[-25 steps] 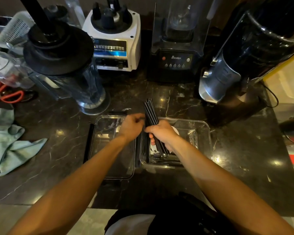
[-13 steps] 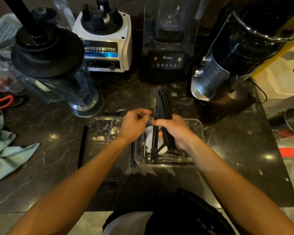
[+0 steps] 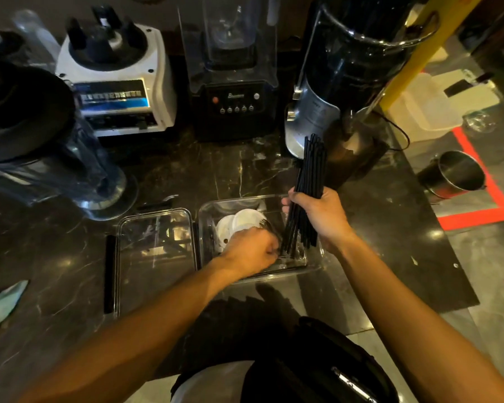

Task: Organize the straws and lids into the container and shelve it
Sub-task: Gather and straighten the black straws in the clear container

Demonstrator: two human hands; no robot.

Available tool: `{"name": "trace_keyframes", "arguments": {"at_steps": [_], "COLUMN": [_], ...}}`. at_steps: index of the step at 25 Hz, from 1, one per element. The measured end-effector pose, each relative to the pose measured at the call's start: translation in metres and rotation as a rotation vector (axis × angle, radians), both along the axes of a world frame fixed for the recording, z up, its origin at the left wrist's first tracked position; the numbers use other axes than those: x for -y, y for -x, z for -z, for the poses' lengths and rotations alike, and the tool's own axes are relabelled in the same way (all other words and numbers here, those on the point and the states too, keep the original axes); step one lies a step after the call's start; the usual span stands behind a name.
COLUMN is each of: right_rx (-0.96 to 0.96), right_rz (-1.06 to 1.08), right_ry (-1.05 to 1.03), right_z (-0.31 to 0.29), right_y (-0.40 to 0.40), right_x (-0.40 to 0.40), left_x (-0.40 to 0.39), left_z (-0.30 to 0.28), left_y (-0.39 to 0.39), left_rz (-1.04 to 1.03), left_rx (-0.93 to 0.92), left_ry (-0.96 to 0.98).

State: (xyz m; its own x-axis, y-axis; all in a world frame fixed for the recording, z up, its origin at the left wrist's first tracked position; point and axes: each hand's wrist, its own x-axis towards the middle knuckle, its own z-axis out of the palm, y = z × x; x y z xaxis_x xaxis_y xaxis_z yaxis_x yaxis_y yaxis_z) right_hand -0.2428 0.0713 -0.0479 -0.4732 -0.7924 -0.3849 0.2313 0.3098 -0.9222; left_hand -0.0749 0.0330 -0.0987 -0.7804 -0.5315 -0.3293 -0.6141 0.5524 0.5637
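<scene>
A clear plastic container [image 3: 313,264] stands on the dark marble counter, with white round lids [image 3: 240,222] lying inside it. My right hand [image 3: 320,218] grips a bundle of black straws [image 3: 310,175], held nearly upright over the container's right side with their lower ends inside it. My left hand [image 3: 252,250] is down inside the container with curled fingers, next to the straws' lower ends; what it holds is hidden. The container's clear lid [image 3: 154,254] lies flat to the left of the container.
A white blender base [image 3: 114,82], a black blender [image 3: 233,82] and a dark grinder [image 3: 341,91] line the back. A blender jug [image 3: 41,158] lies at the left, a green cloth [image 3: 0,303] at the left edge. A steel cup [image 3: 456,175] sits beyond the counter's right edge.
My right hand carried the straw bundle to the right side of the container. My left hand let go of the bundle and dropped down into the container.
</scene>
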Motion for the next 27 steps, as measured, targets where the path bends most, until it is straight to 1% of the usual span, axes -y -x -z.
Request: {"name": "trace_keyframes", "arguments": {"at_steps": [3,6,9,12,17,19,22,27], "right_rx": [-0.018,-0.074,-0.093,-0.142,-0.114,-0.123,-0.084,-0.094], "right_rz": [0.044,0.035,0.025,-0.028,-0.052,-0.039,-0.001,0.033], "right_ry": [0.006,0.012,0.027,0.011,0.018,0.007,0.01,0.036], "right_z": [0.002,0.004,0.007,0.012,0.017,0.016,0.012,0.002], "right_y": [0.007,0.015,0.019,0.021,0.021,0.021,0.02,0.023], "right_x": [-0.005,-0.009,-0.01,-0.009,-0.008,-0.008,-0.01,-0.015], "left_x": [-0.004,-0.003,-0.004,-0.002,0.004,0.009,0.008,0.001], "left_z": [0.004,0.012,0.012,0.012,0.008,0.006,0.006,0.011], "left_y": [0.014,0.021,0.021,0.015,0.0,-0.002,0.012,0.033], "left_rz": [0.138,0.301,0.381,0.407,0.365,0.394,0.496,0.537], "left_rx": [-0.029,0.096,0.192,0.19,0.228,0.197,0.122,0.298], "left_ry": [0.226,0.428,0.573,0.663,0.673,0.645,0.576,0.547]}}
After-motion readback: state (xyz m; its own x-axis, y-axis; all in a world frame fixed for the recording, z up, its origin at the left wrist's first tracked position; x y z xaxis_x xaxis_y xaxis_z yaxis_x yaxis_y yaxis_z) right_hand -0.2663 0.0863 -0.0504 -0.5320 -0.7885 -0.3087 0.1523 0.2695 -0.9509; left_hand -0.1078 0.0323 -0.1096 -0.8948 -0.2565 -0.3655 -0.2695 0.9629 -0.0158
